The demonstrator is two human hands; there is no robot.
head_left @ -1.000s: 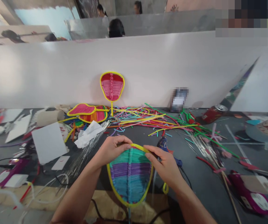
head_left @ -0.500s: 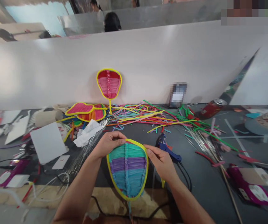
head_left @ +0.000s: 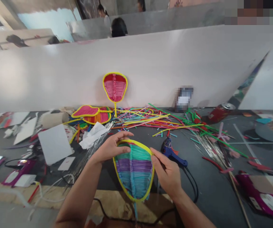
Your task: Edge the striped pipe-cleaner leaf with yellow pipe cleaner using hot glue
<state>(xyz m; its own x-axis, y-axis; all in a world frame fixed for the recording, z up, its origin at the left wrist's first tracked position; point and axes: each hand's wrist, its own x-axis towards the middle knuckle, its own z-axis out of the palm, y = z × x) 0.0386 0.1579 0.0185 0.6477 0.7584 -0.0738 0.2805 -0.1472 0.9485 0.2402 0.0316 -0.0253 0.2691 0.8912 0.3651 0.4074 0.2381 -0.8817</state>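
A hand fan made of pipe cleaners, with a yellow rim and teal, purple and blue bands, is in front of me. Down its middle runs a teal rib, and the handle points towards my body, its end hard to see. My right hand pinches the rim at the upper right between thumb and fingers. At the upper left, my left hand is open around the rim: the thumb lies over the fan's face and the fingers stretch out above the edge. A blue glue gun lies just beyond my right hand.
A pink fan stands against the white board, with more fans beside it. Loose pipe cleaners are heaped behind. Metal wires, a drink can, a phone and purple power strips lie around.
My left fingers have lifted and spread from the rim, where they were pinching before. My right hand keeps its pinch. The view has shifted slightly, so things appear further right.
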